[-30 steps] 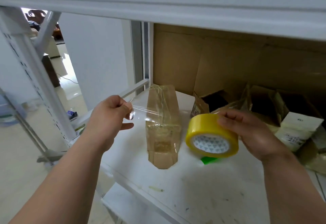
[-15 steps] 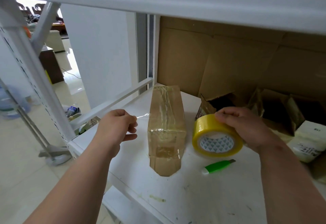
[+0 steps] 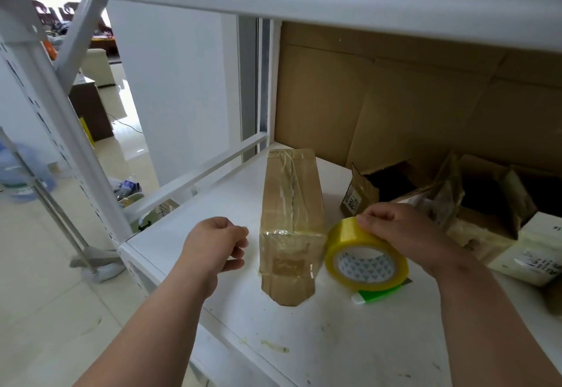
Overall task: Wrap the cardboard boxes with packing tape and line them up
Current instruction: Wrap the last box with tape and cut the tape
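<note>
**Taping pass on the standing box, tape end at the left face**

Head view. The cardboard box [image 3: 291, 225] stands on end on the white shelf [image 3: 319, 341], near its front left corner, between the two hands. The left hand [image 3: 214, 245] sits just beside the box's left face, fingers [image 3: 240, 248] curled in as if pinching a tape end; the film itself is too clear to make out, so whether anything is actually held cannot be told. The right hand [image 3: 404, 234] grips the yellow tape roll [image 3: 366, 257] from above, fingers curled over its rim; the roll is just beside the box's right face and partly covers a green box cutter [image 3: 377, 294].

Judged step: wrapping is under way, lining-up not begun. Next move likely calls for pressing the loose end flat to the box, then cutting at the roll.

Box appearance: brown, narrow, glossy wrinkled film over top and upper front, lower front bare. Opened cartons [image 3: 474, 204] are behind, at right.
</note>
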Motion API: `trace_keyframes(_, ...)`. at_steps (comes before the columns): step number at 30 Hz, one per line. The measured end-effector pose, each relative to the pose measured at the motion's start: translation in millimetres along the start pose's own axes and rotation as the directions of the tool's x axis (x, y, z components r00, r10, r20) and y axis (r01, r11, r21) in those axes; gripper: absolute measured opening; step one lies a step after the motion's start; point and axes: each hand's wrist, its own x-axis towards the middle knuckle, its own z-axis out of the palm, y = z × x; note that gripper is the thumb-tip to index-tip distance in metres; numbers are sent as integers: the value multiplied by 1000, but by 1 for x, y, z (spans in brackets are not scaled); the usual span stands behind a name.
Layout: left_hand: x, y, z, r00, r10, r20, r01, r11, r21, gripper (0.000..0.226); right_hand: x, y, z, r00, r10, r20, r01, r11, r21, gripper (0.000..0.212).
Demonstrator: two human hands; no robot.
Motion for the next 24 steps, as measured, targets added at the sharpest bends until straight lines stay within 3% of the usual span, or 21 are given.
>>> trace_keyframes(5, -5, -10, 7, 1000, 6, 31, -6, 1000, 9, 18, -7, -5, 8, 1000, -30, -9, 30, 999, -20, 20)
trace_keyframes(8, -6, -9, 9, 992, 120, 35, -120, 993, 18, 12, -12, -11, 10, 999, -36, -23, 35, 999, -14, 19)
trace_keyframes(12, -9, -7, 14, 964, 266, 0, -262, 948, 181, 28, -17, -17, 14, 999, -23, -49, 23, 1000, 0, 21)
trace_keyframes(18, -17, -1, 14, 973, 224, 56, -229, 967, 108, 33, -23, -12, 30, 996, 27, -86, -17, 993, 114, 23)
trace_keyframes(21, -16, 2, 16, 952, 301, 53, -305, 916, 261, 38, -26, -7, 37, 993, 53, -108, -35, 987, 157, 23)
trace_keyframes(24, -11, -1, 16, 926, 373, 58, -371, 873, 317, 26, -30, -2, 40, 991, 69, -114, -61, 996, 72, 17)
